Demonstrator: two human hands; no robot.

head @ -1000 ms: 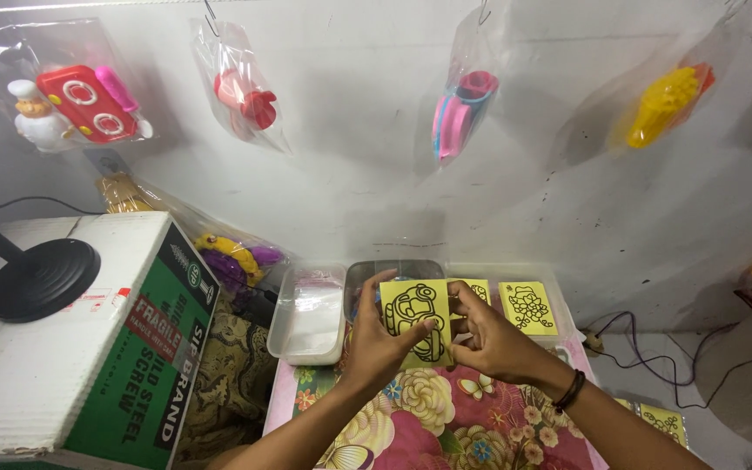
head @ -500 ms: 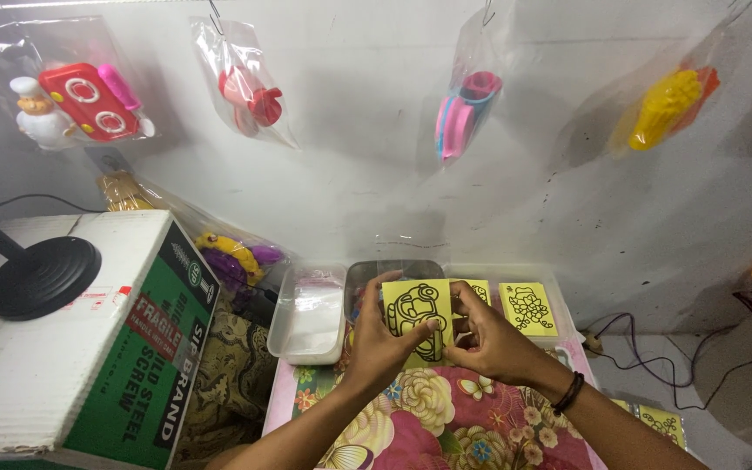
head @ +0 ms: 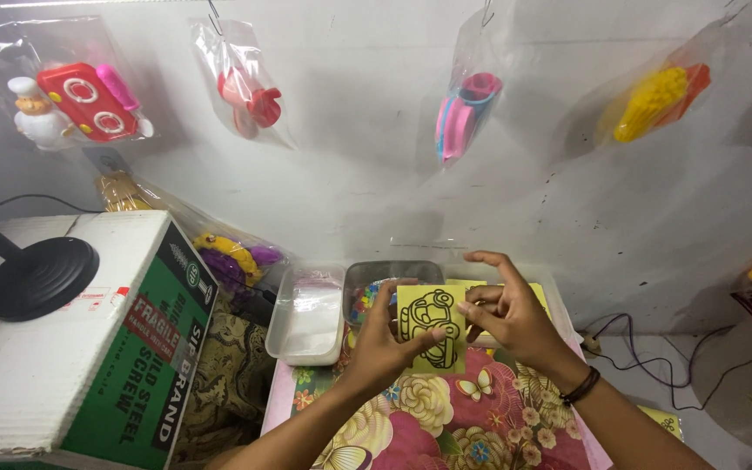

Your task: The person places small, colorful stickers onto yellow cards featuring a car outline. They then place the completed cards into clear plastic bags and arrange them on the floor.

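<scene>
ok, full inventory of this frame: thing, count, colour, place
yellow card: 1, yellow with a black car outline, held up between both hands
clear tray: 1, clear, on the table's left end
grey tub: 1, grey, small coloured bits inside, behind the card
flowered cloth: 1, pink floral, covering the table
cardboard box: 1, white and green, at left
black lamp base: 1, black, on top of the box
bagged toys: at least 4 bags, red, pink, yellow, hung on the wall
cables: black, on the floor at right
left hand: 1, fingers on the card
right hand: 1, black wristband, at the card's right edge
</scene>
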